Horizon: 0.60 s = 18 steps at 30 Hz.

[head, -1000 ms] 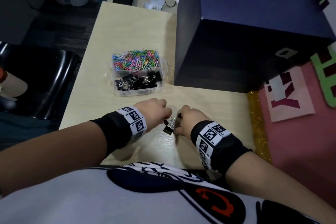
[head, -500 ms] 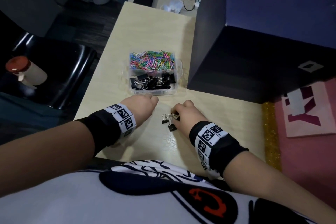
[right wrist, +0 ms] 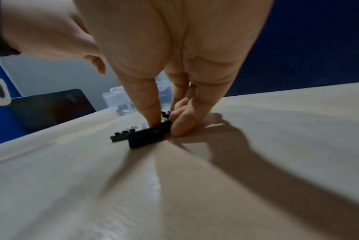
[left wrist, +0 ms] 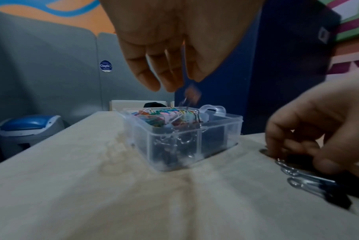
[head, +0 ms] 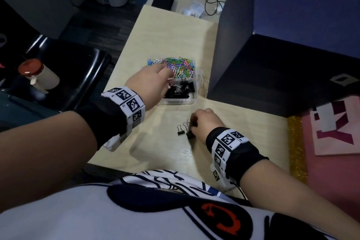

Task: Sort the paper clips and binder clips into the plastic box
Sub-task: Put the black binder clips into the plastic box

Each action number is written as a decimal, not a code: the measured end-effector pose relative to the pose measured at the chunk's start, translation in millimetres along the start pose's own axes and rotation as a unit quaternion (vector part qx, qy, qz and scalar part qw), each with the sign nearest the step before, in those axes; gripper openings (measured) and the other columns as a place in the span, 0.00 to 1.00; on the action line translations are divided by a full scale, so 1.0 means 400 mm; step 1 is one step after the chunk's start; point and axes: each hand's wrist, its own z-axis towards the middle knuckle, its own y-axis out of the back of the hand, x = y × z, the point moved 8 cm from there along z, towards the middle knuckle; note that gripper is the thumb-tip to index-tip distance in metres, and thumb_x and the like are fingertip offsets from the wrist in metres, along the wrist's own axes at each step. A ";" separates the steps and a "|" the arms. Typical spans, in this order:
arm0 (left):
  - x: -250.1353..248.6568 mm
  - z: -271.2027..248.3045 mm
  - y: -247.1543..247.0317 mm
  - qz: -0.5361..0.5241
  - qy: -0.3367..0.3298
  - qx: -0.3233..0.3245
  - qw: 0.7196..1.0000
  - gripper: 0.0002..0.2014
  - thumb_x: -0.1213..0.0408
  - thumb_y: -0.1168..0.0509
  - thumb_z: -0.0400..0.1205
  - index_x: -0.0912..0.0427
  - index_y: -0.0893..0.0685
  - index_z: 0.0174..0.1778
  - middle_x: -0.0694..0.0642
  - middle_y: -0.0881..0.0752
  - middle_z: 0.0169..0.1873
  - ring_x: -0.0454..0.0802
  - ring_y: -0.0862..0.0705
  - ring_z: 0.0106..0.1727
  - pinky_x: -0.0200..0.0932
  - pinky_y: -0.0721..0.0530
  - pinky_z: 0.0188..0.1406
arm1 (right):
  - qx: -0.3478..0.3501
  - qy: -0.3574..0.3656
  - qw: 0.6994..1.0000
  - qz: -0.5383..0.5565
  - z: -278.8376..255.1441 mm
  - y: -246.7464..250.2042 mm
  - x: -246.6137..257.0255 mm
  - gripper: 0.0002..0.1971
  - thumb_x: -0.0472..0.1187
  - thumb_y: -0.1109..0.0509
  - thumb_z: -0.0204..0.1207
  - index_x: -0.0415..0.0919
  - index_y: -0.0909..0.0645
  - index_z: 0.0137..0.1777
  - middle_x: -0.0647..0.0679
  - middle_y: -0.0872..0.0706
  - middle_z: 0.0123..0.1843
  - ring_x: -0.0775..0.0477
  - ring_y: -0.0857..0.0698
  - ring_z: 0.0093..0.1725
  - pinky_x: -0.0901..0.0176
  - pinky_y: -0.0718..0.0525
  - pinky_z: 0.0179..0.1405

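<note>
The left hand (head: 153, 82) hovers over the plastic box (head: 180, 101), fingers loosely spread, a blurred clip (left wrist: 191, 95) just beneath them. The right hand (head: 207, 122) pinches a binder clip (right wrist: 149, 136) on the table (head: 155, 152), probably to lift it.

I see a clear glossy plastic box (head: 176, 101), matt black binder clips (head: 181, 133) with shiny wire handles, and a pale wood-grain table (head: 167, 31).

Paper clips (head: 179, 66) are a rainbow mix: pink, green, blue, yellow, white. Binder clips (head: 184, 131) are black with silver wire handles, and the plastic box (head: 179, 101) is clear. Worktop (head: 169, 31) is pale beige woodgrain. Wristbands (head: 128, 103) are black and white with checker-style square codes.
</note>
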 end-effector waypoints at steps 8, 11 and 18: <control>-0.132 -0.105 -0.211 0.126 -0.096 0.286 0.945 0.22 0.44 0.39 0.79 0.53 0.24 0.63 0.54 0.23 0.57 0.56 0.21 0.59 0.50 0.19 0.49 | 0.013 0.005 1.000 -0.009 -0.020 -0.006 -0.007 0.26 0.54 0.22 0.67 0.46 0.24 0.61 0.47 0.32 0.60 0.44 0.19 0.53 0.53 0.19 0.57; -0.134 -0.117 -0.248 0.130 -0.100 0.314 0.935 0.20 0.47 0.37 0.80 0.57 0.25 0.62 0.55 0.23 0.55 0.57 0.20 0.56 0.52 0.18 0.48 | 0.014 0.030 0.999 -0.021 -0.033 -0.013 -0.005 0.26 0.46 0.23 0.67 0.47 0.28 0.64 0.48 0.33 0.61 0.44 0.20 0.56 0.52 0.18 0.57; -0.123 -0.105 -0.249 0.154 -0.090 0.307 0.935 0.15 0.54 0.41 0.80 0.58 0.24 0.59 0.56 0.23 0.54 0.58 0.19 0.53 0.50 0.20 0.41 | -0.001 -0.011 1.000 -0.009 -0.032 -0.018 -0.032 0.29 0.47 0.20 0.64 0.46 0.30 0.61 0.48 0.35 0.59 0.45 0.21 0.47 0.56 0.22 0.46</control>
